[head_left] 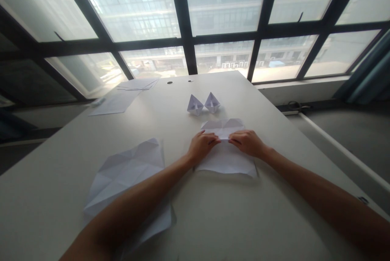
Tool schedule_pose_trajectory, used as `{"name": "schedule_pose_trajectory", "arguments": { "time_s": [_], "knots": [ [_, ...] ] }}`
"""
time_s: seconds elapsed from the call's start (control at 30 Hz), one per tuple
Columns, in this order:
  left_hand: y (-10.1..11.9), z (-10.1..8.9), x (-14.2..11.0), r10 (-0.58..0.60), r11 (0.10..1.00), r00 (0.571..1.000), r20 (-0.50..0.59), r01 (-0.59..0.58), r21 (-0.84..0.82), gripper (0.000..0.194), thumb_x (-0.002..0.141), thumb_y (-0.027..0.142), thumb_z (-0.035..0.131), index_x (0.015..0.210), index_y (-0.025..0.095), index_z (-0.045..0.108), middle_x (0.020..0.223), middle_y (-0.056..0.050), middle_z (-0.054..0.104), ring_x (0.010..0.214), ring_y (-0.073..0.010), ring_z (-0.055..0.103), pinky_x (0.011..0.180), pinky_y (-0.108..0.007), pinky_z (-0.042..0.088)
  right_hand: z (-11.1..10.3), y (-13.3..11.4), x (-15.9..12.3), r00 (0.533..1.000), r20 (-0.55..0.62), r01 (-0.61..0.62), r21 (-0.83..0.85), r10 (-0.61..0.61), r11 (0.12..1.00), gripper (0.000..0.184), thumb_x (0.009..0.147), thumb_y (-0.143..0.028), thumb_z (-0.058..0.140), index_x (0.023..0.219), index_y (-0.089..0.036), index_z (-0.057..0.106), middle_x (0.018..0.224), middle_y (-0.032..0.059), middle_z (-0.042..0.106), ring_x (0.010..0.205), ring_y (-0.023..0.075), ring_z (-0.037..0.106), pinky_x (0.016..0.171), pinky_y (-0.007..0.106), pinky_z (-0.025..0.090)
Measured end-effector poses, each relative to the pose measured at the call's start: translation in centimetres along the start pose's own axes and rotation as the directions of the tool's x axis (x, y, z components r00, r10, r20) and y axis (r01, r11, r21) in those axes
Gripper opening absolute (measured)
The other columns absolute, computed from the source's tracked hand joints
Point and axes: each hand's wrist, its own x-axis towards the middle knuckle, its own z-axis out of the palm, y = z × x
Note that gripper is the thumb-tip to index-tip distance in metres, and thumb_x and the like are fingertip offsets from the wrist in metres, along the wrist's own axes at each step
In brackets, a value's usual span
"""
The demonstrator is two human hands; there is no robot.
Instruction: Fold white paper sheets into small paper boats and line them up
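A creased white sheet of paper (227,159) lies on the table in front of me. Across its middle, my left hand (203,144) pinches a fold from the left side. My right hand (247,142) pinches that same fold from the right, its fingers closed, with a short gap between both hands. The sheet's far edge shows angled creases beyond my fingers. Just past it stand two folded paper boats, a left one (195,106) and a right one (212,103), close together.
Another large creased sheet (131,167) lies at the left, partly beneath my left forearm. Flat papers (117,100) are stacked at the table's far left. The white table (210,220) ends at a right edge, and framed windows (225,1) rise behind it.
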Motion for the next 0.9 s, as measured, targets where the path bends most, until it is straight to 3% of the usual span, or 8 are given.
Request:
{"name": "schedule_pose_trajectory", "arguments": {
  "time_s": [0.07, 0.17, 0.33, 0.47, 0.6, 0.77, 0.83, 0.9],
  "knots": [
    [0.1, -0.1, 0.1, -0.070, 0.997, 0.994, -0.083, 0.067, -0.041, 0.018, 0.091, 0.041, 0.065, 0.095, 0.029, 0.078, 0.101, 0.000, 0.078, 0.100, -0.0219, 0.071, 0.110, -0.041, 0.039, -0.1, 0.2, 0.0, 0.999, -0.048, -0.017, -0.037, 0.015, 0.999, 0.034, 0.100, -0.040, 0.049, 0.088, -0.022, 0.076, 0.085, 0.0068, 0.076, 0.082, 0.0227, 0.070, 0.079, 0.032, 0.049],
    [0.1, -0.2, 0.3, -0.220, 0.957, 0.957, -0.188, 0.174, -0.233, 0.020, 0.083, 0.043, 0.073, 0.087, 0.024, 0.079, 0.089, -0.003, 0.078, 0.083, -0.0219, 0.071, 0.085, -0.033, 0.052, -0.3, 0.6, -0.1, 0.989, -0.145, -0.016, -0.056, 0.008, 0.998, 0.041, 0.101, -0.043, 0.045, 0.084, -0.021, 0.074, 0.080, 0.0081, 0.074, 0.078, 0.0223, 0.068, 0.076, 0.032, 0.047],
    [-0.4, -0.5, 0.8, -0.409, 0.787, 0.885, -0.222, 0.219, -0.577, 0.034, 0.074, 0.048, 0.077, 0.072, 0.014, 0.071, 0.063, 0.002, 0.064, 0.056, -0.0118, 0.053, 0.050, -0.022, 0.038, -0.3, 0.9, -0.3, 0.958, -0.285, -0.048, -0.007, 0.045, 0.999, 0.043, 0.101, -0.048, 0.045, 0.084, -0.021, 0.073, 0.076, 0.0077, 0.073, 0.074, 0.0215, 0.067, 0.075, 0.032, 0.047],
    [-0.5, -0.7, 1.1, -0.385, 0.784, 0.896, -0.222, 0.190, -0.591, 0.032, 0.079, 0.045, 0.071, 0.070, 0.014, 0.065, 0.062, 0.003, 0.056, 0.055, -0.0091, 0.044, 0.049, -0.020, 0.033, -0.3, 0.7, -0.4, 0.914, -0.394, -0.058, 0.101, 0.093, 0.993, 0.037, 0.098, -0.048, 0.052, 0.081, -0.022, 0.072, 0.076, 0.0064, 0.073, 0.071, 0.0211, 0.068, 0.074, 0.033, 0.050],
    [0.2, -1.0, 0.9, -0.372, 0.838, 0.878, -0.301, 0.178, -0.516, 0.037, 0.084, 0.044, 0.064, 0.062, 0.017, 0.051, 0.055, 0.006, 0.040, 0.053, -0.0084, 0.034, 0.047, -0.020, 0.025, -0.4, 0.4, -0.4, 0.827, -0.510, -0.115, 0.258, 0.237, 0.959, 0.032, 0.092, -0.051, 0.060, 0.081, -0.023, 0.071, 0.079, 0.0066, 0.074, 0.075, 0.0227, 0.069, 0.075, 0.035, 0.055],
    [0.5, -1.4, 0.7, -0.389, 0.854, 0.820, -0.419, 0.150, -0.499, 0.037, 0.086, 0.042, 0.061, 0.062, 0.019, 0.043, 0.057, 0.006, 0.037, 0.055, -0.0092, 0.033, 0.048, -0.020, 0.026, -0.6, 0.1, 0.3, 0.674, -0.539, -0.173, 0.550, 0.505, 0.817, 0.046, 0.081, -0.054, 0.071, 0.114, -0.022, 0.064, 0.092, 0.0071, 0.072, 0.074, 0.0224, 0.068, 0.068, 0.036, 0.059],
    [0.3, -1.4, 0.8, -0.389, 0.862, 0.797, -0.462, 0.139, -0.487, 0.035, 0.088, 0.042, 0.058, 0.065, 0.019, 0.047, 0.059, 0.005, 0.040, 0.056, -0.0096, 0.036, 0.049, -0.020, 0.028, -0.5, 0.1, 0.6, 0.685, -0.441, -0.143, 0.700, 0.580, 0.700, 0.061, 0.078, -0.054, 0.073, 0.125, -0.020, 0.056, 0.088, 0.0067, 0.072, 0.066, 0.0212, 0.067, 0.058, 0.034, 0.058],
    [-0.1, -1.4, 0.9, -0.396, 0.867, 0.772, -0.497, 0.136, -0.479, 0.033, 0.090, 0.042, 0.056, 0.067, 0.019, 0.049, 0.059, 0.005, 0.042, 0.056, -0.0097, 0.038, 0.050, -0.020, 0.029, -0.2, 0.2, 0.8, 0.735, -0.299, -0.129, 0.819, 0.608, 0.559, 0.068, 0.077, -0.055, 0.074, 0.130, -0.019, 0.050, 0.082, 0.0050, 0.072, 0.061, 0.0204, 0.066, 0.052, 0.033, 0.057]
  ]
}}
